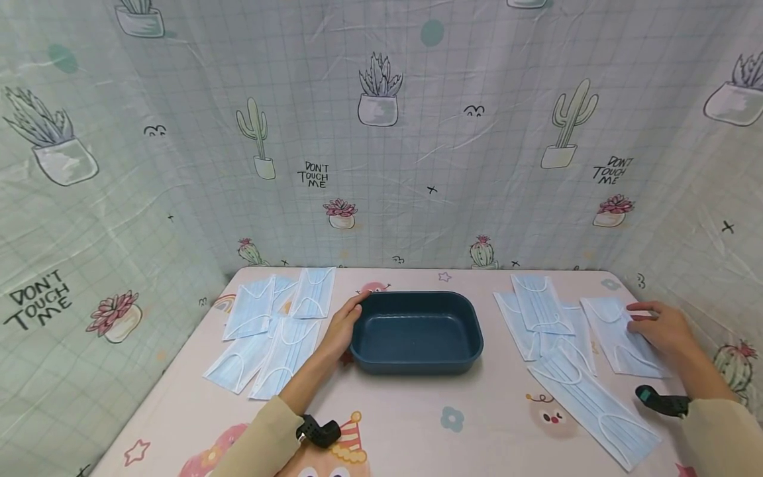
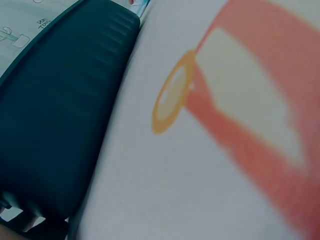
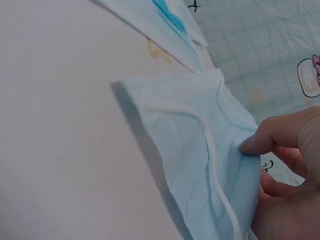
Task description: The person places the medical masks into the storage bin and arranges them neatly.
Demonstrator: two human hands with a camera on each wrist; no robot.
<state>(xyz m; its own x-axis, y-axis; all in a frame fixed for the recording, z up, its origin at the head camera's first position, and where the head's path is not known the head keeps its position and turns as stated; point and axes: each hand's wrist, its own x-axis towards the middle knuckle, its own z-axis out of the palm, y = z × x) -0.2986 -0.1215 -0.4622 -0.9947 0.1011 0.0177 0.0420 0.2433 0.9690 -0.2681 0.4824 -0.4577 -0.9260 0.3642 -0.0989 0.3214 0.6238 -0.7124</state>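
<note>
A dark blue plastic basin stands mid-table with nothing inside. My left hand grips its left end, fingers at the rim; the left wrist view shows the basin's side close up. On the far right, my right hand pinches the right edge of a pale blue disposable face mask. The right wrist view shows the thumb on top of this mask, the other fingers partly hidden behind it. One long edge of the mask casts a shadow on the table.
Several more face masks overlap right of the basin, one lying long toward the front. Another group of masks lies left, beside my left forearm. A patterned curtain rises behind the table's back edge and along both sides.
</note>
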